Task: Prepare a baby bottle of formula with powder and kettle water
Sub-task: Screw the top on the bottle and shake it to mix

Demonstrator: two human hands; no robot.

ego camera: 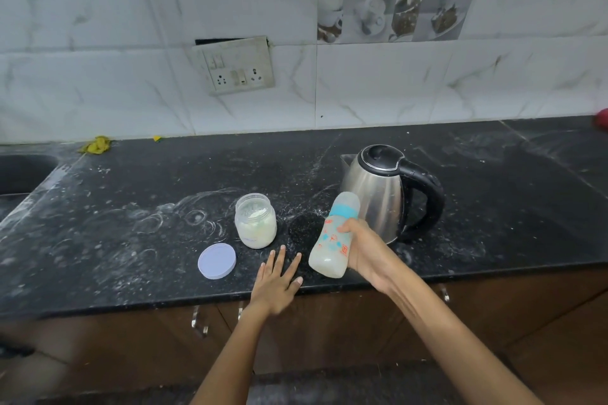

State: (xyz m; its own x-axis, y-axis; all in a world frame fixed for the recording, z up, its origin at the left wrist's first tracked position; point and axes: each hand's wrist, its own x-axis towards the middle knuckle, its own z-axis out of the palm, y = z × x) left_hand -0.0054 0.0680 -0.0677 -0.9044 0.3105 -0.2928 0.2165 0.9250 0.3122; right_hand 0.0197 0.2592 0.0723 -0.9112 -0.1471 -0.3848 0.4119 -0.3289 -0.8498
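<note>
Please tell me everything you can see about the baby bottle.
The baby bottle is cloudy, see-through plastic with red and teal prints, a teal collar and a frosted cap over the top. It is closed and holds pale milky liquid, pooled at its base. The right hand grips its middle, tilted with the cap up and away, lifted above the counter in front of the kettle.

Capped milky bottle (332, 242) tilted; powder jar (255, 221) open.
</note>
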